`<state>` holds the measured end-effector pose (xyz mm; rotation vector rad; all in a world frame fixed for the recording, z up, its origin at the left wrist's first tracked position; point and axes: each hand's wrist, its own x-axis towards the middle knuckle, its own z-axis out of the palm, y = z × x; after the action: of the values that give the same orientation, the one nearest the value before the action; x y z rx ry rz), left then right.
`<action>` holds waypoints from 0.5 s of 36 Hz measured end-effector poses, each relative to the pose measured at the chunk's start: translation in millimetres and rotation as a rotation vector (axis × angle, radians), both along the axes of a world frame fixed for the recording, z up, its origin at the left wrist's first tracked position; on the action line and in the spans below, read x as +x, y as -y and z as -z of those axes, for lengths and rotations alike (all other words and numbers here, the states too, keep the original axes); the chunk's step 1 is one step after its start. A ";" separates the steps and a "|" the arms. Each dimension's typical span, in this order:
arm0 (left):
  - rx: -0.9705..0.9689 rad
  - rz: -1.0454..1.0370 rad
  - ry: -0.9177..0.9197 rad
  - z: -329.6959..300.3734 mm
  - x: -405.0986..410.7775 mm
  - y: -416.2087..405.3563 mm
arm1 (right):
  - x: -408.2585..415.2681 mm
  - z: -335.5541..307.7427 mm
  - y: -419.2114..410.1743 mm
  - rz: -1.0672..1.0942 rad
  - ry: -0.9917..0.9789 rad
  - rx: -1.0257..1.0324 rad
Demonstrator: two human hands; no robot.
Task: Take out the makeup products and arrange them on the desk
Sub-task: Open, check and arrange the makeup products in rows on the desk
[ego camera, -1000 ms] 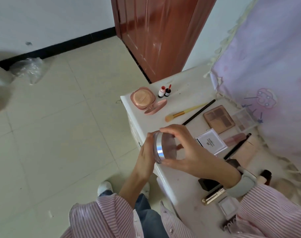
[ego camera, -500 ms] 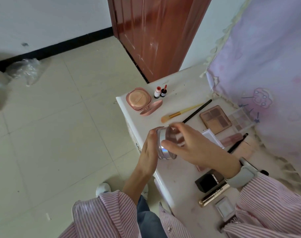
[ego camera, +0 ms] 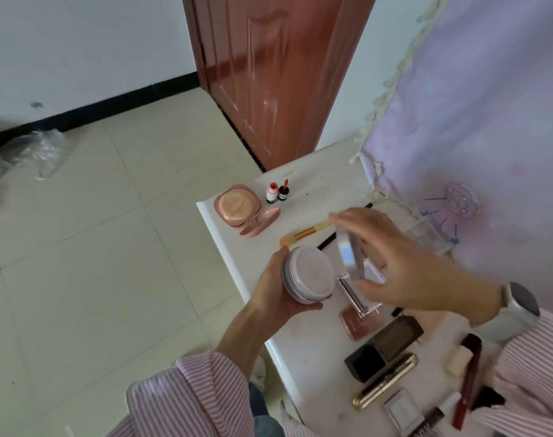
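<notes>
My left hand [ego camera: 276, 291] holds a round powder jar [ego camera: 306, 274], open, its pale top facing me, over the left edge of the white desk [ego camera: 303, 345]. My right hand [ego camera: 398, 266] holds the jar's shiny lid [ego camera: 347, 250] on edge, lifted just right of the jar. On the desk lie an open pink compact [ego camera: 237, 205], two small red bottles [ego camera: 277, 192], a gold-handled brush [ego camera: 303, 231], a clear square case [ego camera: 360, 294], a pink palette [ego camera: 360, 323], a black box [ego camera: 365, 362] and a gold tube [ego camera: 385, 384].
A lilac cloth [ego camera: 477, 121] hangs along the desk's right side. A brown door [ego camera: 275, 67] stands behind the desk. Tiled floor [ego camera: 95, 247] lies to the left, with a crumpled plastic bag [ego camera: 35, 149] by the wall. More small cosmetics crowd the desk's near right corner.
My right hand has taken the lid off the jar and lifted it up and to the right. My left hand has tilted the jar so its open top shows.
</notes>
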<state>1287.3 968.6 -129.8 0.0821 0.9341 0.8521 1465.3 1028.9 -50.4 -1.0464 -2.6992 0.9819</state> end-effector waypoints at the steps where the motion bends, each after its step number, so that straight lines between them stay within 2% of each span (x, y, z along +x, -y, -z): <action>1: -0.001 -0.033 0.032 -1.6 3.0 -1.7 | 3.4 2.8 -4.4 0.130 -0.123 -0.093; 3: -0.016 -0.108 0.085 -5.9 11.8 -4.8 | 10.2 15.9 -15.2 0.429 -0.338 -0.278; 4: -0.031 -0.141 0.094 -8.1 16.6 -6.7 | 12.2 24.1 -20.9 0.546 -0.385 -0.313; 8: 0.025 -0.218 0.068 -11.9 35.2 -18.1 | 13.4 51.8 -46.7 0.819 -0.379 -0.303; 11: 0.018 -0.342 -0.058 -15.0 44.7 -36.6 | 12.7 65.5 -65.8 0.891 -0.297 -0.196; 15: 0.055 -0.327 -0.410 -19.8 56.8 -65.1 | 13.6 79.2 -88.4 0.844 -0.149 -0.086; 18: 0.013 -0.384 -0.470 -17.9 64.7 -89.7 | 12.9 87.9 -104.8 0.793 -0.051 -0.004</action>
<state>1352.0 1058.3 -111.9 0.1198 1.4134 1.2233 1478.3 1133.7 -138.4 -1.8276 -1.9166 0.8168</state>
